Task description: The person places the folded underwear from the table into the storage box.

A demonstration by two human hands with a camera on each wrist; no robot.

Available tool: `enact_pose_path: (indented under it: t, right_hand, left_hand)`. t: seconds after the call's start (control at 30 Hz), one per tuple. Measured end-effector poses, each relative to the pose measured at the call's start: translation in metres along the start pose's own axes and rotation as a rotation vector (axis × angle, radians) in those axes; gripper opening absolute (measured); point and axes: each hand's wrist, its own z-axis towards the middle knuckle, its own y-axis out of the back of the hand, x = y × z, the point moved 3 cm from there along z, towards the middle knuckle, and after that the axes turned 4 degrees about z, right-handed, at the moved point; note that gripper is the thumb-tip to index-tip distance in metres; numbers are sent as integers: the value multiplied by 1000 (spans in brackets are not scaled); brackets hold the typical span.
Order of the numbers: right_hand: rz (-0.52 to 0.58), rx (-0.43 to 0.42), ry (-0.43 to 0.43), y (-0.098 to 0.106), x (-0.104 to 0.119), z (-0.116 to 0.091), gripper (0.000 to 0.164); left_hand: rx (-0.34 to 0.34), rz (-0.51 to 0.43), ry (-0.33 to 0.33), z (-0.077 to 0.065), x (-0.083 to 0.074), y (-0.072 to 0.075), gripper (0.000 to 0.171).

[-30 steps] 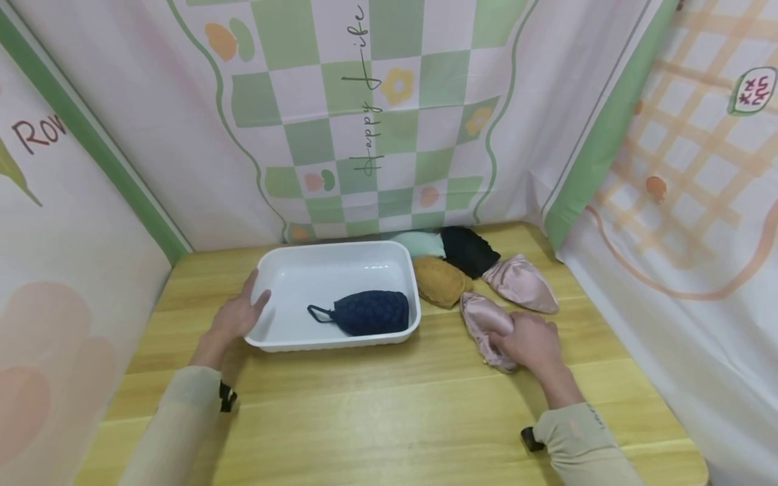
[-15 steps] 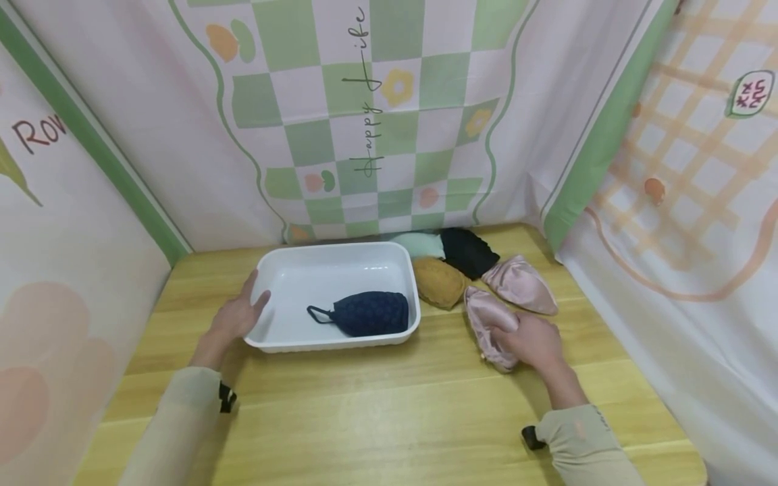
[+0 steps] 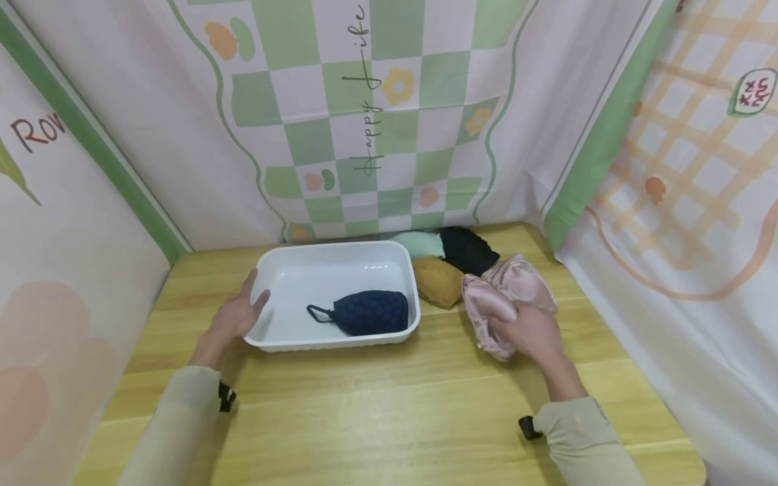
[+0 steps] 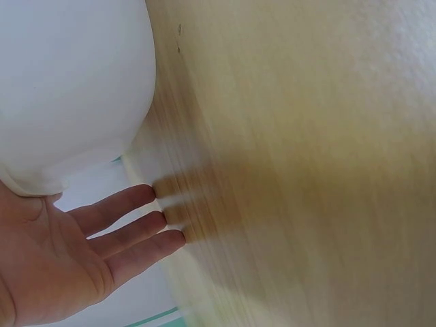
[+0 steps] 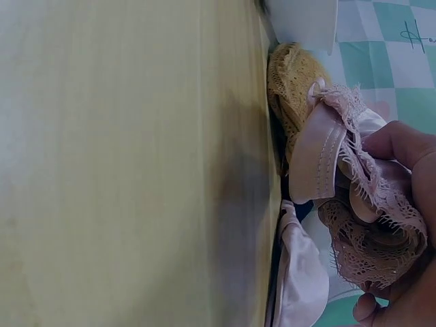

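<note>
My right hand (image 3: 531,332) grips a folded pale pink satin bra (image 5: 320,146) with lace trim, thumb on one side. In the right wrist view the bra is held over the table, its lace edge facing the camera. Another pale pink satin bra (image 3: 524,280) lies just behind it, partly covered in the head view. At the left end of a white tray (image 3: 286,277), my left hand (image 3: 234,316) rests against the rim, thumb over the inside and straight fingers (image 4: 139,255) outside, tips at the tabletop. A folded navy bra (image 3: 372,313) with a strap loop lies in the tray's right half.
Right of the tray lie a mustard lace bra (image 3: 436,282), a mint green one (image 3: 422,244) and a black one (image 3: 467,250), bunched together. Printed curtains (image 3: 425,135) hang along the back and sides of the wooden table (image 3: 365,412).
The held pink bra has shifted slightly back, toward the other pink bra, and now overlaps it in the head view. My left hand and the tray stay in place.
</note>
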Motion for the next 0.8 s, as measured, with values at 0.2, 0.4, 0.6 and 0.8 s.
enact_pose_path:
  t: [0.2, 0.4, 0.6, 0.8]
  right_hand:
    - [22, -21, 27, 3, 10, 5, 45]
    - [26, -45, 51, 7, 23, 11, 45]
    - [42, -55, 90, 10, 36, 15, 39]
    - [47, -87, 133, 13, 47, 17, 36]
  left_hand:
    - [-6, -2, -10, 0, 1, -1, 79]
    - [-3, -5, -18, 0, -1, 0, 79]
    - [8, -6, -6, 0, 0, 0, 79]
    - [5, 2, -9, 0, 0, 0, 78]
